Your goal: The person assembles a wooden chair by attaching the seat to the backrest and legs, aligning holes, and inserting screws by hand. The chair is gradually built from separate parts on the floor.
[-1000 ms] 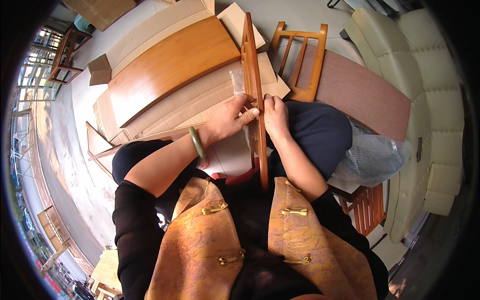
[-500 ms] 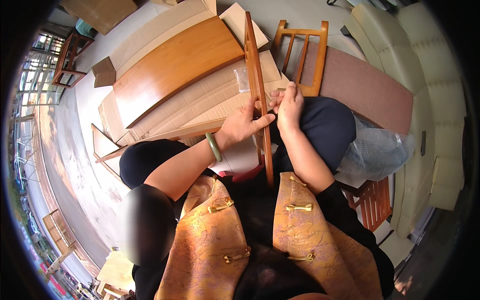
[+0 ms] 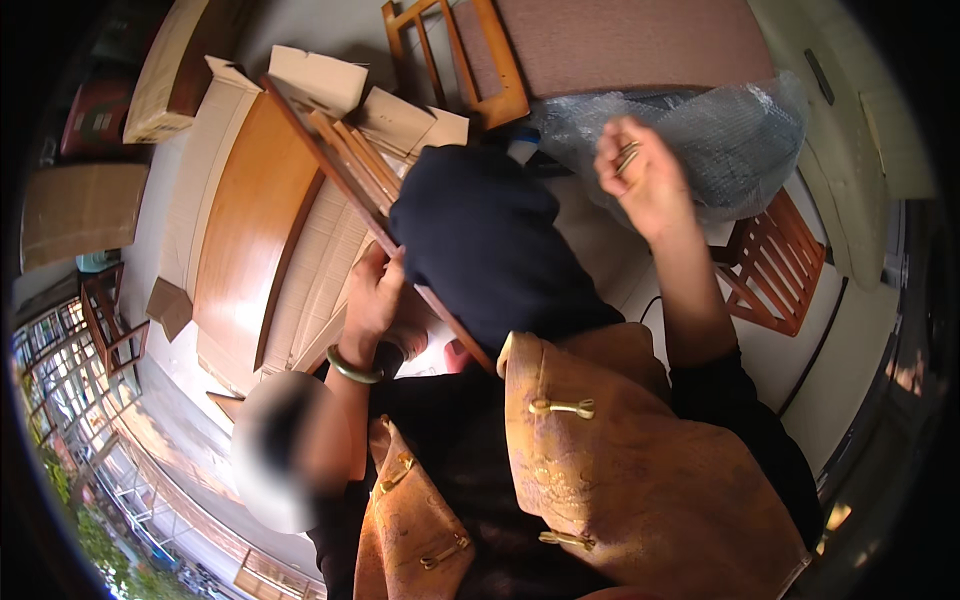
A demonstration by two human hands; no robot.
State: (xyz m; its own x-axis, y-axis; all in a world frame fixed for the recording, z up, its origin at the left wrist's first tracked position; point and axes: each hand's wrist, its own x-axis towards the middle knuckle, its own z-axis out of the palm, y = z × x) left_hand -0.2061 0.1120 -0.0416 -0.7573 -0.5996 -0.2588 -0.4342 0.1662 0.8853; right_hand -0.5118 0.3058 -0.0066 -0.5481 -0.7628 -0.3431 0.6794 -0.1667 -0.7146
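My left hand (image 3: 374, 292), a green bangle at its wrist, is closed around the edge of a slatted wooden frame (image 3: 345, 192). The frame stands on edge and slants from the far left down toward my lap, leaning by my dark-trousered knee (image 3: 480, 225). Out to the right, my right hand (image 3: 650, 185) is raised with its fingers curled over a small brass-coloured metal piece (image 3: 627, 157). Its exact kind is too blurred to make out. Below and behind that hand lies a bundle of clear bubble wrap (image 3: 735, 150).
A wide wooden panel (image 3: 245, 235) rests on flattened cardboard (image 3: 190, 230) at left. Ahead are a wooden ladder-like frame (image 3: 500, 105) and a brownish flat board (image 3: 610, 45). A slatted wooden piece (image 3: 780, 265) stands at right, beside a pale sofa (image 3: 850, 180). A co-worker's blurred head is at lower left.
My view and body have turned right. My right hand has moved from beside the slatted frame out to the right, still holding the small metal piece. The left hand keeps hold of the frame, now tilted.
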